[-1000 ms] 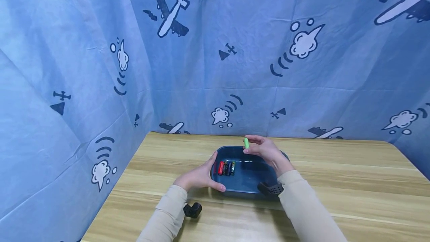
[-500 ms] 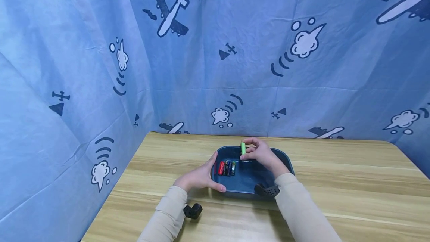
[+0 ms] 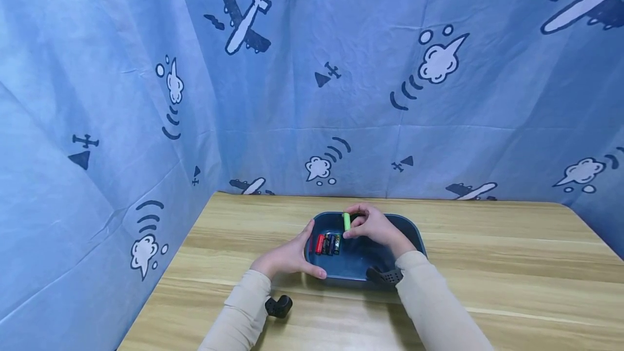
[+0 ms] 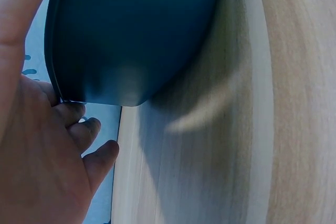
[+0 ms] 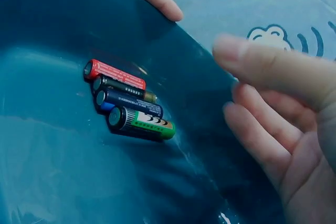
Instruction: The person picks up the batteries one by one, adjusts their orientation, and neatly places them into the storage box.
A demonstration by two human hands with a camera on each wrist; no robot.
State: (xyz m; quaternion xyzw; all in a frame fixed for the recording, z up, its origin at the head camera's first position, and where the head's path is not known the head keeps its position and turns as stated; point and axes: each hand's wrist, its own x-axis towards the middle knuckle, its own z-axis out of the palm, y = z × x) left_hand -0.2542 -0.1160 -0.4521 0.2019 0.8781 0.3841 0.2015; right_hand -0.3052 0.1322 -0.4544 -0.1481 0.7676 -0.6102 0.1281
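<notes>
A dark blue plastic basin [image 3: 347, 271] stands on the table. At its left end my left hand [image 3: 287, 256] grips it, thumb along the near side and fingers at the rim; the left wrist view shows the basin's outer wall [image 4: 131, 35] beside that hand. Over the basin's far part, my right hand [image 3: 372, 227] pinches a light green battery [image 3: 346, 221] upright between thumb and fingers. That battery is hidden in the right wrist view. Several batteries lie side by side in the basin's left part: a red one [image 5: 118, 73], a black one, a dark blue one [image 5: 131, 103] and a green-and-black one [image 5: 144, 124].
The wooden table [image 3: 487, 264] extends on both sides and in front of the basin. A blue curtain [image 3: 365, 96] printed with planes hangs behind and to the left. Black wrist-worn devices [image 3: 279, 306] sit below both sleeves.
My right hand has moved left and slightly down with the light green battery, closer to the row of batteries. The left hand and the basin have stayed in place.
</notes>
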